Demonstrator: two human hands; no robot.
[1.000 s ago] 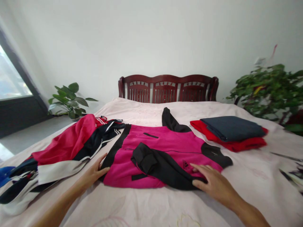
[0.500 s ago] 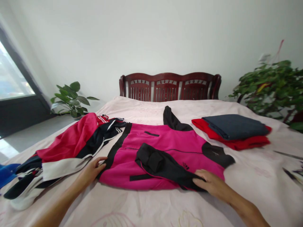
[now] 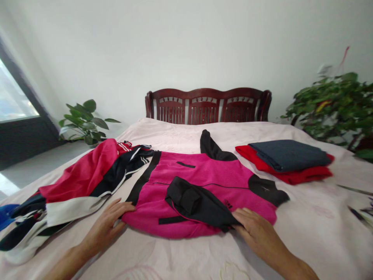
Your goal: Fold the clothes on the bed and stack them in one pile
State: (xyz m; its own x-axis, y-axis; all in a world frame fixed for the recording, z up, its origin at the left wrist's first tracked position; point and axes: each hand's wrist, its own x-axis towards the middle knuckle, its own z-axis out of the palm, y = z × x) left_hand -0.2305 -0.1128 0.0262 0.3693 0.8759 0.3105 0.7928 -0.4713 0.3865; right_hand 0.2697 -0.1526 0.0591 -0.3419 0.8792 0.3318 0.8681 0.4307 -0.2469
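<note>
Navy clothing (image 3: 290, 154) (folded, atop red cloth (image 3: 314, 175)) lies near the magenta jacket (image 3: 215, 175).

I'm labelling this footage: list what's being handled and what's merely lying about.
Being handled:
pink-and-black jacket
left hand at its hem
right hand at its near sleeve

Lying about:
loose clothes heap
folded navy garment atop folded red garment
left plant, right plant

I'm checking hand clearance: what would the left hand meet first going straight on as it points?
The jacket: the left hand's fingertips are at its lower edge. Beyond, across the pink front, the folded black cuff seems next in line, though depth is unclear from one view.
</note>
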